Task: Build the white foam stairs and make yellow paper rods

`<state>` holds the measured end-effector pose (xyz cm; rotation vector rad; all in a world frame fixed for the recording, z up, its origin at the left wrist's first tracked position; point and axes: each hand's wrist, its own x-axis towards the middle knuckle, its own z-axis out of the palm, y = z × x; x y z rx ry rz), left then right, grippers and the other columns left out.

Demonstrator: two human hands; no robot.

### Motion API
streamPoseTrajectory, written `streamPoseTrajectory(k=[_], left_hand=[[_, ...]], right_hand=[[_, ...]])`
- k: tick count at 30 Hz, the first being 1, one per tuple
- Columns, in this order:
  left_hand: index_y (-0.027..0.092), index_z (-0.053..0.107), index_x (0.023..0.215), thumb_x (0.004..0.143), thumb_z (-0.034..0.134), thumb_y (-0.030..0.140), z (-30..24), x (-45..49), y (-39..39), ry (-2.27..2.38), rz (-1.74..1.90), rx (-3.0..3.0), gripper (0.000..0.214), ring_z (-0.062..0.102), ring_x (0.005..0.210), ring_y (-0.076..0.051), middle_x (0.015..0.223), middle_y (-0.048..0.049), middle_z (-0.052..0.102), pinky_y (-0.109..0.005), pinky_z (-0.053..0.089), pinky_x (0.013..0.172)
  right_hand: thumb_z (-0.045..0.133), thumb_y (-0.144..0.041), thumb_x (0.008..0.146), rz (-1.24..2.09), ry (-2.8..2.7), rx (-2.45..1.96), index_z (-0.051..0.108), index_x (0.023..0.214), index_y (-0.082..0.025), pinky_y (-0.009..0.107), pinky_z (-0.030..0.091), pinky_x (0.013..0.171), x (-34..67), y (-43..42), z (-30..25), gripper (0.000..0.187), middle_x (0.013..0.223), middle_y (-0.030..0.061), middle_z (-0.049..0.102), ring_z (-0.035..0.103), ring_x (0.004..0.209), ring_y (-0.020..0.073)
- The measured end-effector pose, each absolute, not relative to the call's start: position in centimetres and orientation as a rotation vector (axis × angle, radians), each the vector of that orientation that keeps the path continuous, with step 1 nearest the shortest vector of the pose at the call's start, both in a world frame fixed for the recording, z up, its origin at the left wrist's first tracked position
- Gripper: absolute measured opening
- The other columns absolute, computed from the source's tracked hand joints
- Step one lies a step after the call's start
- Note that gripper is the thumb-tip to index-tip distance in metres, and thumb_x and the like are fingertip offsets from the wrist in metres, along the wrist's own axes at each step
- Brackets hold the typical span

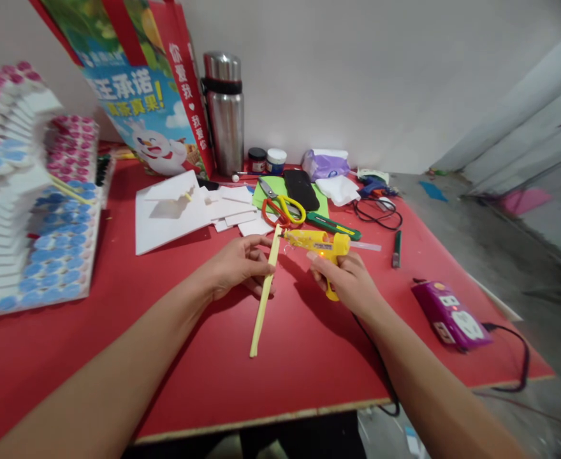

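My left hand [239,264] pinches a long pale wooden stick [264,294] that slants from near the scissors down toward me, just above the red table [118,344]. My right hand [349,280] is wrapped round the handle of a yellow hot glue gun [319,245]. The gun's nozzle points left and touches the upper end of the stick. A clear glue rod pokes out of the gun's back.
White foam sheets [170,213] and orange-yellow scissors [283,209] lie behind the hands. A green utility knife [333,225], steel flask [224,111], purple power strip [450,315] with cable, dark pen [396,248] and stacked blue-pink foam model [27,191] surround them.
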<state>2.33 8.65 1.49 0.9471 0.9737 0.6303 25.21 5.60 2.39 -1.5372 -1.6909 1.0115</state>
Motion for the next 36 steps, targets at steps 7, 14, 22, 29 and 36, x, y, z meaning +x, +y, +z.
streamPoseTrajectory(k=[7,14,22,29,36], left_hand=[[0.017,0.056,0.116,0.077,0.071,0.002,1.52,2.20,8.68,0.970,0.628,0.957,0.044,0.076,0.060,-0.027,0.064,0.0045,0.060,-0.037,0.064,0.053],[0.018,0.057,0.114,0.076,0.074,0.004,1.28,2.00,8.65,0.952,0.618,0.953,0.044,0.076,0.061,-0.027,0.066,0.0043,0.060,-0.042,0.066,0.057],[0.018,0.058,0.117,0.077,0.074,0.005,1.27,1.98,8.69,0.937,0.616,0.966,0.045,0.076,0.062,-0.027,0.066,0.0043,0.060,-0.042,0.067,0.059],[0.017,0.056,0.116,0.076,0.076,0.004,1.64,2.08,8.59,0.957,0.616,0.937,0.047,0.075,0.060,-0.026,0.065,0.0053,0.059,-0.041,0.066,0.057],[0.017,0.054,0.115,0.076,0.074,0.003,1.79,2.15,8.59,0.961,0.609,0.937,0.045,0.076,0.060,-0.027,0.065,0.0053,0.060,-0.037,0.065,0.054]], right_hand=[[0.059,-0.056,0.091,1.005,-1.645,-1.570,0.054,0.050,-0.019,0.025,0.037,0.052,25.05,5.48,2.65,0.056,0.046,-0.0003,0.051,0.049,0.047,0.0108],[0.060,-0.057,0.090,1.014,-1.595,-1.550,0.057,0.054,-0.019,0.026,0.036,0.050,25.00,5.65,2.59,0.052,0.046,-0.0008,0.051,0.048,0.046,0.0113],[0.059,-0.059,0.089,1.069,-1.628,-1.565,0.055,0.055,-0.019,0.026,0.037,0.051,25.05,5.32,2.85,0.053,0.047,-0.0002,0.051,0.048,0.048,0.0116],[0.059,-0.056,0.090,1.051,-1.618,-1.565,0.055,0.053,-0.019,0.026,0.035,0.048,25.16,5.50,3.01,0.053,0.045,-0.0006,0.050,0.047,0.045,0.0106],[0.059,-0.058,0.090,1.030,-1.621,-1.566,0.057,0.053,-0.018,0.026,0.036,0.050,25.15,5.59,2.82,0.054,0.045,-0.0005,0.051,0.048,0.046,0.0109]])
